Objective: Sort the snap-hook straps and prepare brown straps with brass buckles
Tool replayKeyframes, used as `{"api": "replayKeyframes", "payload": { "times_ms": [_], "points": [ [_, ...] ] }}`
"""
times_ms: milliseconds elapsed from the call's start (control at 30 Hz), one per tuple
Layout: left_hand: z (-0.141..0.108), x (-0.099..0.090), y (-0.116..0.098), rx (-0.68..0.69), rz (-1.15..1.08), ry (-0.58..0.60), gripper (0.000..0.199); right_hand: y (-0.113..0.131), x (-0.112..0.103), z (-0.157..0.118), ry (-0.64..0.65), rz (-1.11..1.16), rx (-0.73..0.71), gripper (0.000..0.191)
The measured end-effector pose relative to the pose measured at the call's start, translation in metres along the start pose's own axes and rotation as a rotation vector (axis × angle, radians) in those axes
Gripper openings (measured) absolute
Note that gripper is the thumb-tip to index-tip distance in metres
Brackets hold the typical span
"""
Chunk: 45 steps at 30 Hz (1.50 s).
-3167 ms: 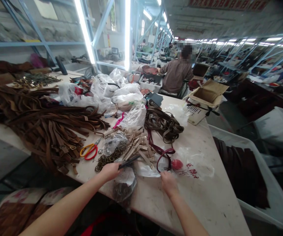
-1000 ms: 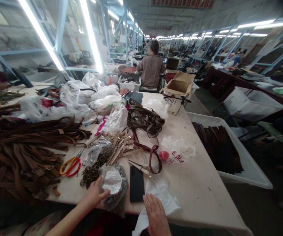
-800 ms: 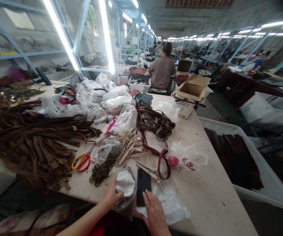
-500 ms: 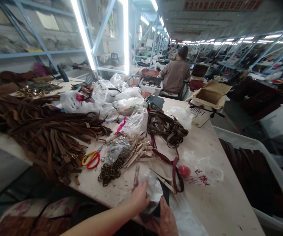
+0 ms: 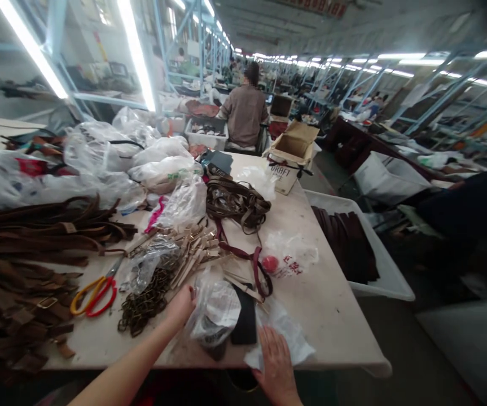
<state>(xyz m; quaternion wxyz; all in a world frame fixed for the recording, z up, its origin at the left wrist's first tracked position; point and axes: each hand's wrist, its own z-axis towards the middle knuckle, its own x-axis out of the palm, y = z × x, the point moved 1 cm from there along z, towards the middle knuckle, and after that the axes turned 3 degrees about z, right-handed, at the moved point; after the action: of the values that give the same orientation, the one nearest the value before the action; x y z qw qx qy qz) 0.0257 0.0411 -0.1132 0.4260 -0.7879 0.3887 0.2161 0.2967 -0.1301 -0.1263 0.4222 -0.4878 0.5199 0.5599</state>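
Observation:
My left hand (image 5: pixel 180 307) is closed beside the left edge of a clear plastic bag (image 5: pixel 214 310) with a white label in it. What its fingers hold is hidden. My right hand (image 5: pixel 275 352) lies flat, fingers stretched out, on a crumpled sheet of thin white plastic (image 5: pixel 296 338). Between the hands, partly under the bag, is a flat dark piece (image 5: pixel 244 321). Dark metal buckles (image 5: pixel 141 304) lie in a heap left of my left hand, beside pale leather strips (image 5: pixel 194 254). Scissors with red and yellow handles (image 5: pixel 95 296) rest farther left.
Brown leather straps (image 5: pixel 23 293) cover the table's left side. Filled plastic bags (image 5: pixel 112 146) and a coil of dark straps (image 5: pixel 237 203) stand behind. An open carton (image 5: pixel 285 163) is at the far edge. A white bin (image 5: pixel 387 285) stands on the right; a person (image 5: pixel 243 118) sits beyond.
The view has swung right. My left hand has come off the top of the bag to its left side. My right hand has moved from the dark piece onto the plastic sheet and flattened.

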Motion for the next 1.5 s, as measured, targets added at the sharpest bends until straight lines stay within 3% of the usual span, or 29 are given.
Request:
{"api": "replayKeyframes", "payload": {
  "times_ms": [133, 200, 333, 533, 700, 833, 933, 1033, 1100, 1167, 1267, 1333, 1367, 1433, 1467, 1500],
  "points": [
    [0.01, 0.004, -0.005, 0.016, 0.107, -0.038, 0.008, -0.028, 0.002, -0.017, 0.014, -0.105, 0.35, 0.074],
    [0.013, 0.007, -0.003, 0.008, 0.122, -0.061, 0.011, -0.033, 0.005, -0.015, 0.054, -0.104, 0.429, 0.069],
    [0.007, 0.006, 0.011, -0.011, 0.077, -0.131, 0.015, -0.034, 0.011, 0.0, 0.088, -0.05, 0.382, 0.059],
    [-0.031, -0.009, 0.043, 0.035, -0.091, -0.171, 0.03, -0.044, 0.009, 0.036, 0.086, 0.042, 0.244, 0.053],
    [-0.066, -0.016, 0.065, 0.054, -0.419, -0.283, 0.044, -0.045, 0.004, 0.083, 0.057, 0.044, 0.179, 0.046],
    [-0.101, -0.017, 0.079, -0.036, -0.724, -0.282, 0.05, -0.036, 0.002, 0.123, 0.015, 0.025, 0.152, 0.043],
    [-0.135, -0.02, 0.083, -0.203, -0.966, -0.275, 0.046, -0.029, -0.002, 0.14, 0.004, 0.008, 0.126, 0.042],
    [-0.171, -0.028, 0.078, -0.414, -1.251, -0.242, 0.036, -0.029, -0.003, 0.13, 0.012, -0.006, 0.074, 0.049],
    [-0.193, -0.036, 0.072, -0.422, -1.422, -0.167, 0.03, -0.038, -0.002, 0.108, 0.006, -0.019, 0.021, 0.059],
    [-0.212, -0.043, 0.069, -0.408, -1.546, -0.115, 0.03, -0.052, -0.006, 0.082, -0.106, -0.044, -0.08, 0.061],
    [-0.242, -0.052, 0.071, -0.354, -1.651, -0.057, 0.033, -0.064, -0.031, 0.058, -0.253, -0.024, -0.23, 0.058],
    [-0.266, -0.057, 0.079, -0.302, -1.66, -0.046, 0.036, -0.043, -0.063, 0.055, -0.353, 0.062, -0.281, 0.056],
    [-0.28, -0.058, 0.086, -0.284, -1.648, -0.048, 0.038, -0.018, -0.08, 0.054, -0.363, 0.124, -0.277, 0.055],
    [-0.313, -0.056, 0.105, -0.25, -1.619, -0.078, 0.041, 0.057, -0.112, 0.045, -0.295, 0.352, -0.269, 0.053],
    [-0.331, -0.054, 0.117, -0.231, -1.606, -0.108, 0.041, 0.106, -0.123, 0.033, -0.181, 0.515, -0.279, 0.049],
    [-0.351, -0.05, 0.131, -0.205, -1.597, -0.146, 0.041, 0.16, -0.128, 0.015, 0.016, 0.676, -0.294, 0.046]
  ]
}}
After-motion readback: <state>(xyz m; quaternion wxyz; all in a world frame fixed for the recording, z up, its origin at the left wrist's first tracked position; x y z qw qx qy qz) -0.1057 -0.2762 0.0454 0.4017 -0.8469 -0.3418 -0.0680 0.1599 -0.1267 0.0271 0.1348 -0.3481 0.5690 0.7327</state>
